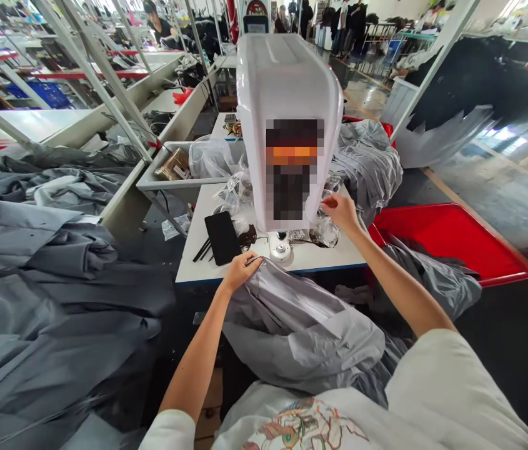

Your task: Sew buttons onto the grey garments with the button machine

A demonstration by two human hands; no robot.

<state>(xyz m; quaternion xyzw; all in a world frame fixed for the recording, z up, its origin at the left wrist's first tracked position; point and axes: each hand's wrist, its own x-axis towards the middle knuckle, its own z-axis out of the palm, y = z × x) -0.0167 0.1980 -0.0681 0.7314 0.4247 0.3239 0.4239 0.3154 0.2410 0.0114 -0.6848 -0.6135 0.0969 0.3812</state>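
A tall white machine (292,81) stands on a white table (193,250), its front partly pixelated. Grey fabric (310,331) drapes from the table's front edge over my lap. My left hand (241,270) pinches the fabric's upper edge, just left of the machine's round white base (280,247). Beside the machine's right side, my right hand (340,211) is raised with thumb and fingers together; what is between them is too small to make out. Small clear plastic bags (324,232) lie below it. Left of the base rests a black phone-like slab (223,238).
Heaps of grey fabric (48,312) fill the left side. A grey tray (160,181) with a brown packet sits behind the table. At the right are a red bin (451,231) and a white bin (397,103) of black cloth. A person (163,28) works far back left.
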